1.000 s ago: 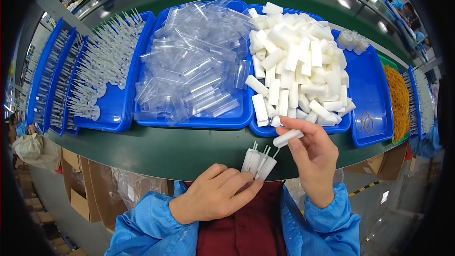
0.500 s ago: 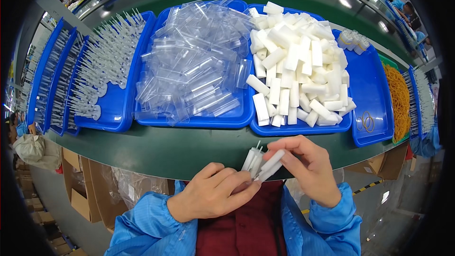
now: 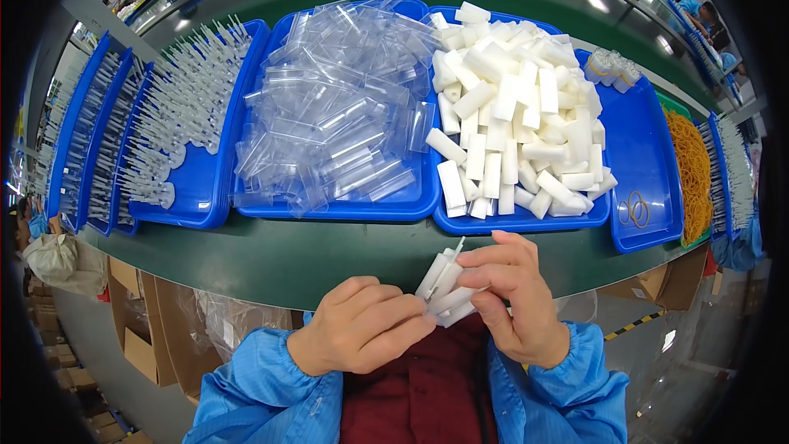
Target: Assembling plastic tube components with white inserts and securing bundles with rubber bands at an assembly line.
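Observation:
Just in front of my body, both hands meet at a small bundle of white foam blocks (image 3: 444, 276). A thin pale prong (image 3: 458, 247) sticks up out of the bundle. My left hand (image 3: 359, 326) is closed on its lower end, and its fingertips cover the base. On the other side my right hand (image 3: 514, 300) has its thumb and fingers around one white foam block (image 3: 454, 302), which leans outward from the rest. How that block sits against the prongs is partly hidden by my fingers.
Blue trays line the green table (image 3: 288, 251): pronged white parts (image 3: 177, 103), clear plastic sleeves (image 3: 329, 107), heaped foam blocks (image 3: 526, 107). Rightward, a blue tray (image 3: 637, 148) has rubber bands (image 3: 634, 210) in it. A heap of yellow rubber bands (image 3: 689, 173) lies beyond. Cardboard boxes (image 3: 144, 337) stand below.
My right hand has moved slightly left and down, its fingers now farther over the bundle. The bundle has tipped a little to the right. My left hand keeps its hold.

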Tool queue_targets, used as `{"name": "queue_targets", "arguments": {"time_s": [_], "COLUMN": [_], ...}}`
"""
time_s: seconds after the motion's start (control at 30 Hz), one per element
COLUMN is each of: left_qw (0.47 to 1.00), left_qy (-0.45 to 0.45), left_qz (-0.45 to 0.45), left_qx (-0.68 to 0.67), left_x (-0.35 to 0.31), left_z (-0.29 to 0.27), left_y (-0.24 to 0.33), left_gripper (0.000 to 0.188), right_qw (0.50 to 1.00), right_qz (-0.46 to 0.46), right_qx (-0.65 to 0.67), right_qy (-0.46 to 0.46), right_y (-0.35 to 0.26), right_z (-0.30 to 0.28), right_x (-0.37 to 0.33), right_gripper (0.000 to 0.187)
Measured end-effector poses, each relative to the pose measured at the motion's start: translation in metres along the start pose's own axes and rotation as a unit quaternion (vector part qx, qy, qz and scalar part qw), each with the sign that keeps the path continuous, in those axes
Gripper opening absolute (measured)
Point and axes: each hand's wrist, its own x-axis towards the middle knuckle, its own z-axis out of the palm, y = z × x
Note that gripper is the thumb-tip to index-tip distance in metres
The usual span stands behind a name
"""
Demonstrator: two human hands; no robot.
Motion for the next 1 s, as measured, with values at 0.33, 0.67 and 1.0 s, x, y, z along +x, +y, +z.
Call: {"name": "queue_targets", "arguments": {"time_s": [0.33, 0.67, 1.0], "left_qw": [0.783, 0.946, 0.946], "left_qy": [0.08, 0.048, 0.02], "left_qz": [-0.322, -0.263, -0.266], "left_qx": [-0.526, -0.183, -0.183], "left_x": [0.001, 0.011, 0.003], "left_z": [0.009, 0.006, 0.001], "left_y": [0.012, 0.015, 0.014], "left_gripper": [0.057, 0.049, 0.049], "right_qw": [0.996, 0.929, 0.993], "right_qz": [-0.012, 0.227, 0.103], "right_qx": [0.006, 0.277, 0.054], "right_qy": [0.089, 0.088, 0.031], "right_y": [0.007, -0.011, -0.006], "right_z": [0.009, 0.002, 0.009], "right_x": [-0.016, 0.001, 0.003], "right_gripper": [0.015, 0.032, 0.018]}}
